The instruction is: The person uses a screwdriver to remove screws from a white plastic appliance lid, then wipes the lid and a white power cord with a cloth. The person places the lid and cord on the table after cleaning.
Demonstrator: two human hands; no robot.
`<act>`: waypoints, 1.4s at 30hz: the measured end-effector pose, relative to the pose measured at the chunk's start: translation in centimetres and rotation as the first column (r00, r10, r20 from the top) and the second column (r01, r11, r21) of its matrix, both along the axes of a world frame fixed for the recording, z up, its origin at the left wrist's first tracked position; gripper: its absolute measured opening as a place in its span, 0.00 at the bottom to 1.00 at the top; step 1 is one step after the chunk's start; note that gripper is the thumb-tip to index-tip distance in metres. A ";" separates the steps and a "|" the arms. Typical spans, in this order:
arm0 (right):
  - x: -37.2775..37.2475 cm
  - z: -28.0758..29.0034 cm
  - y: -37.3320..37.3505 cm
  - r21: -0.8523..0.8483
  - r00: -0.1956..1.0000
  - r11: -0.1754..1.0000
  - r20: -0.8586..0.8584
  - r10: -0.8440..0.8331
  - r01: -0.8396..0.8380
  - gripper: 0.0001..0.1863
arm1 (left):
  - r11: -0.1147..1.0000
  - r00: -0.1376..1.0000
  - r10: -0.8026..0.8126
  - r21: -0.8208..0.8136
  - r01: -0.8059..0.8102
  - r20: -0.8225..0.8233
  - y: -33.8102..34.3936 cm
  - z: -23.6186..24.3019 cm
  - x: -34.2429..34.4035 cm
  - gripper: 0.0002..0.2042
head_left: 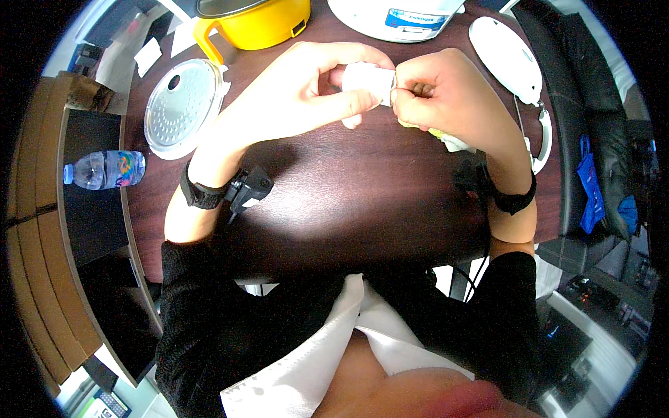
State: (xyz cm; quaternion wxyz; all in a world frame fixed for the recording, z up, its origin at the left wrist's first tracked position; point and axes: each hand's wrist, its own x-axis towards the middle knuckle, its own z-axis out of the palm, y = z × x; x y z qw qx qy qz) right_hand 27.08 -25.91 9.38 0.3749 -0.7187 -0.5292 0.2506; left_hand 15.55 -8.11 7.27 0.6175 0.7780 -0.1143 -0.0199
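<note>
Over the far half of the table, both of my hands meet at a small white cylindrical piece (pixel 368 79). My left hand (pixel 306 90) is closed round it, thumb on the near side and fingers behind. My right hand (pixel 446 90) is curled up, its thumb and forefinger pinching at the piece's right edge. From under the right hand sticks out a crumpled yellow-and-white wrapper or cloth (pixel 455 143); whether that hand holds it or it lies on the table, I cannot tell.
Beyond my hands stand a yellow pot (pixel 268 26) with a handle and a white appliance base (pixel 362 19). A clear perforated lid (pixel 182 115) lies left, near a water bottle (pixel 115 170). At the right are a white lid-like part (pixel 503 56) and a curved white handle (pixel 543 139).
</note>
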 end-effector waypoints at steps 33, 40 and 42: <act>2.7 -2.1 0.9 0.420 0.801 0.905 -0.515 0.304 -0.073 0.16 | 0.681 0.997 -0.041 0.729 0.071 -0.059 2.1 -4.1 1.0 0.17; 3.8 -3.0 0.8 -0.045 0.991 0.994 0.089 0.101 -0.097 0.12 | 0.589 0.995 0.096 0.808 -0.033 -0.029 2.8 -5.5 1.0 0.17; 2.1 -2.6 0.6 -0.339 0.985 0.937 0.117 0.127 -0.081 0.09 | 0.525 0.991 0.137 0.849 -0.067 -0.006 3.1 -6.1 1.4 0.17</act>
